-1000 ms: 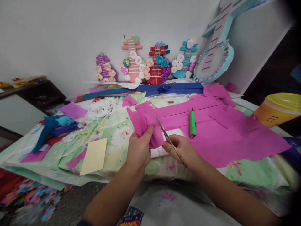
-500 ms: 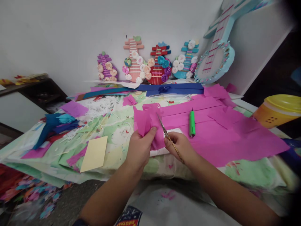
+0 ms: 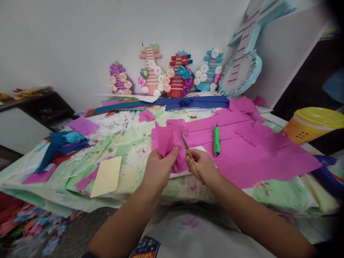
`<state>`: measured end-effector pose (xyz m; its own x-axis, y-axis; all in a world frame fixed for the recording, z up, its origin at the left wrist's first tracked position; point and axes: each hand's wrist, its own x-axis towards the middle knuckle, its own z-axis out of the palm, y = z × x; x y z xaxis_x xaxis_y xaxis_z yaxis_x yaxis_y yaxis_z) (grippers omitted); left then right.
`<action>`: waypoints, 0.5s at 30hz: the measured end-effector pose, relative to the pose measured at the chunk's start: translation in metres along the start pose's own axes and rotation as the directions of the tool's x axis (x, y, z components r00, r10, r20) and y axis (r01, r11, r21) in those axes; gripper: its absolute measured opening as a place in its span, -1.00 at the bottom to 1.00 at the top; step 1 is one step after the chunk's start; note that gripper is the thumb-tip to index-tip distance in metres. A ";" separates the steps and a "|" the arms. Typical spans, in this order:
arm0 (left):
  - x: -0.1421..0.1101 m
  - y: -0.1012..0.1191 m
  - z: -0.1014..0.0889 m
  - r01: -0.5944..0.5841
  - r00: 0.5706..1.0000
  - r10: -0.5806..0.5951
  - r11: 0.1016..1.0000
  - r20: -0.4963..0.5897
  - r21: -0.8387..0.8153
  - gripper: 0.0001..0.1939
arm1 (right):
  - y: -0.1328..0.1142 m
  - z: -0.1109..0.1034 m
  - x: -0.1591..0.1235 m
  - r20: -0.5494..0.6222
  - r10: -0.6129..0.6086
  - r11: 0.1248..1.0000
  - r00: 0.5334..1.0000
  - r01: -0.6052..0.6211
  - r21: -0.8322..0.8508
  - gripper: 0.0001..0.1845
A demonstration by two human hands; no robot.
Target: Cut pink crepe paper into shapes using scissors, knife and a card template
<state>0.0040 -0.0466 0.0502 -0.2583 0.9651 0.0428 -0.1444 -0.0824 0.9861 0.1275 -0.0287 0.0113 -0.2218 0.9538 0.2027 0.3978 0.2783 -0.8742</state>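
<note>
Near the front of the table, my left hand (image 3: 159,168) pinches a folded piece of magenta crepe paper (image 3: 165,138) between thumb and fingers. My right hand (image 3: 202,165) is closed around a pair of scissors (image 3: 191,156) with gold handles. Their blades point up and away, along the right side of the held paper; whether they touch it I cannot tell. To the right, a green box cutter (image 3: 216,141) lies on a large magenta crepe sheet (image 3: 263,157). A pale yellow card (image 3: 106,176) lies left of my left hand.
Small decorated guitars, such as a red one (image 3: 178,75), lean on the back wall, with a larger light-blue instrument (image 3: 242,68) at right. A yellow bucket (image 3: 311,125) stands on the right. White string (image 3: 113,123) and blue scraps (image 3: 57,147) lie left. Cut scraps (image 3: 37,229) cover the floor.
The view has shifted slightly. Both hands keep their grips on the paper and the scissors, and the paper's upper edge has moved a little.
</note>
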 end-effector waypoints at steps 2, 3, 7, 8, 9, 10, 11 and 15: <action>-0.001 0.002 -0.001 -0.012 1.000 0.013 0.997 -0.006 0.077 -0.76 | -0.003 0.000 0.001 0.000 -0.014 1.000 1.000 0.014 -0.011 -0.62; -0.002 0.003 -0.001 -0.020 1.000 0.021 0.993 -0.007 0.119 -0.76 | -0.004 -0.001 0.001 0.004 -0.024 1.000 1.000 0.024 -0.017 -0.63; -0.005 0.009 -0.002 -0.051 0.999 0.050 0.971 0.013 0.235 -0.80 | -0.011 -0.002 0.001 0.022 -0.051 0.999 0.998 0.052 -0.005 -0.66; -0.005 0.010 -0.002 -0.059 0.998 0.055 0.967 0.023 0.246 -0.81 | -0.012 -0.002 0.001 0.026 -0.056 0.998 0.998 0.056 0.006 -0.67; -0.006 0.011 -0.001 -0.068 0.998 0.061 0.965 0.035 0.252 -0.81 | -0.013 -0.003 0.001 0.031 -0.060 0.998 0.998 0.059 0.017 -0.68; -0.006 0.012 -0.001 -0.078 0.997 0.068 0.964 0.048 0.255 -0.82 | -0.014 -0.003 0.001 0.040 -0.063 0.998 0.997 0.062 0.030 -0.68; -0.007 0.012 0.000 -0.087 0.995 0.074 0.963 0.062 0.255 -0.81 | -0.015 -0.004 0.002 0.054 -0.067 0.997 0.996 0.064 0.048 -0.67; -0.006 0.012 0.002 -0.095 0.992 0.068 0.958 0.105 0.270 -0.79 | -0.017 -0.006 0.003 0.117 -0.107 0.980 0.987 0.084 0.182 -0.61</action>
<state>0.0054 -0.0530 0.0621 -0.1657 0.9780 0.1269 0.1436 -0.1034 0.9842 0.1255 -0.0301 0.0300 -0.3656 0.8988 0.2420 0.2089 0.3326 -0.9196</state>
